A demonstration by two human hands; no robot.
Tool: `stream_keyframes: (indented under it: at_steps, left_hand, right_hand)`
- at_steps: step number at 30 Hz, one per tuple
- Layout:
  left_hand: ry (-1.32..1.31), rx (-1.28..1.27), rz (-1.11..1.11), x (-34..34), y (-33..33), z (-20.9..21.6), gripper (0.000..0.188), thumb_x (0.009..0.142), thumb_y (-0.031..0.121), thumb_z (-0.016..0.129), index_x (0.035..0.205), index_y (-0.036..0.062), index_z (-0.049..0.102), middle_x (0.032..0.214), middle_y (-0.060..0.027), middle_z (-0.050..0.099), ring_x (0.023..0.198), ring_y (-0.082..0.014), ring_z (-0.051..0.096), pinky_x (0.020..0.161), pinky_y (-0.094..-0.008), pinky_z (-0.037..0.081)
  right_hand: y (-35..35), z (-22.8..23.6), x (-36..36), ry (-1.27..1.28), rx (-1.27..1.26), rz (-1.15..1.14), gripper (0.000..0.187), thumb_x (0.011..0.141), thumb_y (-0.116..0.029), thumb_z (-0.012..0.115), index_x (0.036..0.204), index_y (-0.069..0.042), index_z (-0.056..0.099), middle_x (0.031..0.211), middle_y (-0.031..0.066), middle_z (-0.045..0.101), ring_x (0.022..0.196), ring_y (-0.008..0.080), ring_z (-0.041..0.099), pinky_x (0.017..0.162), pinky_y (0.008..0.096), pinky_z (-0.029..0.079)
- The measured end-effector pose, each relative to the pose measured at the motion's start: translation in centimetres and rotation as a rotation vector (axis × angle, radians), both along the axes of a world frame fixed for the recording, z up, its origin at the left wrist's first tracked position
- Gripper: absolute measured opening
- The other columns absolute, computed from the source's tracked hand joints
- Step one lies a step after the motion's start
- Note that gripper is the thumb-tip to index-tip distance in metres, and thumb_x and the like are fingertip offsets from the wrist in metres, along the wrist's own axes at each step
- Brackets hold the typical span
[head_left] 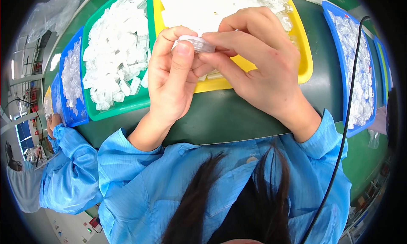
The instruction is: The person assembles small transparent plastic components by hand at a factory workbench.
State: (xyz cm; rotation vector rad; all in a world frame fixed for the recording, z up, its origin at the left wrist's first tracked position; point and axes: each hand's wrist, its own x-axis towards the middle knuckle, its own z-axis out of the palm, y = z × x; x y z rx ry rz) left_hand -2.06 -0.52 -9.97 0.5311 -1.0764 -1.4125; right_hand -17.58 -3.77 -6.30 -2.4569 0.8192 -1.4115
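Observation:
My left hand [170, 76] and my right hand [269, 61] meet above the near edge of a yellow tray [306, 53]. Between their fingertips is a small clear plastic part with a whitish rounded rim [198, 43]; its exact kind cannot be made out. The left thumb and index finger pinch its left end. At its right end, the right thumb and index finger close on it. White and clear pieces [199, 8] fill the yellow tray, washed out by glare. Some of them lie hidden behind my hands.
Left of the yellow tray, a green tray [114, 114] holds a heap of clear plastic pieces. Blue trays of small clear parts stand at the far left [80, 118] and right [355, 130]. A black cable [339, 159] hangs down the right side. A co-worker's blue sleeve [70, 172] shows at left.

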Motion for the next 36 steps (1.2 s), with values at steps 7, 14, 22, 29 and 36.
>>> stream_keyframes:
  at_steps: [7, 14, 22, 29, 36]
  left_hand:
    - [-0.044, -0.013, 0.017, -0.3, 0.2, -0.1, 0.021, 0.096, 0.019, 0.037, 0.111, 0.0043, 0.039, 0.105, -0.0159, 0.054, 0.099, -0.0284, 0.057, 0.086, -0.038, 0.047]
    - [-0.064, -0.047, 0.075, -1.1, 0.4, 0.4, 0.022, 0.096, 0.018, 0.036, 0.112, 0.0037, 0.038, 0.107, -0.0156, 0.053, 0.104, -0.0275, 0.055, 0.088, -0.0385, 0.046]
    - [-0.014, -0.002, 0.092, -0.5, 0.7, -0.2, 0.022, 0.095, 0.017, 0.038, 0.112, 0.003, 0.04, 0.105, -0.0114, 0.053, 0.097, -0.0179, 0.056, 0.086, -0.0317, 0.046]
    - [-0.317, -0.11, 0.315, -1.0, 1.1, -0.5, 0.025, 0.096, 0.019, 0.035, 0.114, 0.0013, 0.04, 0.108, -0.0189, 0.053, 0.098, -0.0302, 0.058, 0.087, -0.0387, 0.047]
    - [-0.112, 0.003, 0.175, -1.2, 0.7, 0.3, 0.027, 0.096, 0.022, 0.036, 0.111, 0.0004, 0.043, 0.106, -0.0145, 0.053, 0.099, -0.025, 0.057, 0.086, -0.0368, 0.048]
  right_hand:
    - [-0.9, -0.6, 0.1, 0.004, -0.11, 0.023, 0.025, 0.059, -0.003, 0.072, 0.083, -0.005, 0.065, 0.083, 0.0049, 0.057, 0.076, 0.0202, 0.052, 0.062, 0.0286, 0.045]
    - [-0.3, -0.2, -0.3, -0.071, 0.294, 0.076, 0.027, 0.058, -0.003, 0.072, 0.083, -0.006, 0.065, 0.085, 0.0051, 0.06, 0.08, 0.0217, 0.054, 0.066, 0.0295, 0.045]
    - [-1.2, -1.2, 0.1, -0.013, -0.109, -0.023, 0.025, 0.057, -0.005, 0.073, 0.082, -0.007, 0.067, 0.083, 0.0028, 0.06, 0.081, 0.0223, 0.053, 0.072, 0.0297, 0.043]
    - [-1.3, -1.1, 0.3, -0.052, 0.079, 0.078, 0.025, 0.059, -0.005, 0.073, 0.083, -0.006, 0.066, 0.082, 0.0027, 0.061, 0.081, 0.021, 0.053, 0.072, 0.0296, 0.042]
    - [-1.3, -0.6, -0.3, 0.006, -0.064, -0.041, 0.025, 0.057, -0.006, 0.074, 0.081, -0.007, 0.066, 0.081, 0.0029, 0.061, 0.079, 0.0205, 0.052, 0.07, 0.0298, 0.042]
